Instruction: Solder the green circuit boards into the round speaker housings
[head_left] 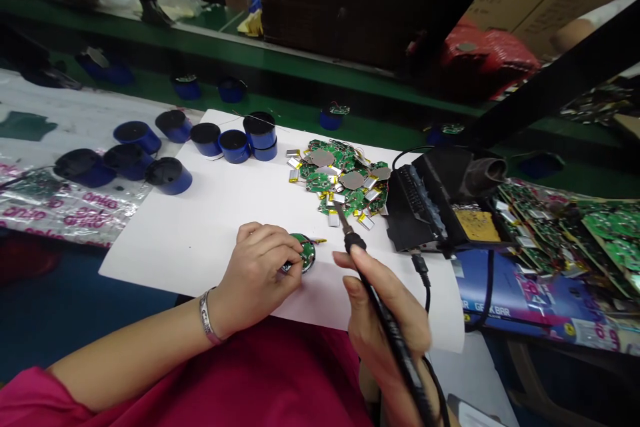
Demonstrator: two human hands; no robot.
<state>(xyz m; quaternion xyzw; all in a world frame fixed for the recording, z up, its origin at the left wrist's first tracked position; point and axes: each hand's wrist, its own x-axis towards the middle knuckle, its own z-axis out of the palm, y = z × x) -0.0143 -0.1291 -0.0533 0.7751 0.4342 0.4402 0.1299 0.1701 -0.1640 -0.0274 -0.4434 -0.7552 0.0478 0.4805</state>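
A white paper sheet (pixel 200 233) lies before me. On it, a round green circuit board (pixel 307 252) sits under the left hand (pixel 263 263), thumb and fingers pinching at its edge. Work here appears under way; what is finished I cannot tell, but the heap of green boards (pixel 345 161) suggests more is left. The right hand (pixel 387 300) grips a black soldering iron (pixel 389 325) pen-fashion, pointing forward, apart from the pinched board.

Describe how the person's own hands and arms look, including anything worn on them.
The left hand and right hand are ungloved. A patterned, silver-coloured, metal-looking bracelet circles the left wrist. A plain magenta fabric sleeve covers the left arm at the picture's lower corner, leaving the forearm uncovered. No sleeve shows on the right arm.
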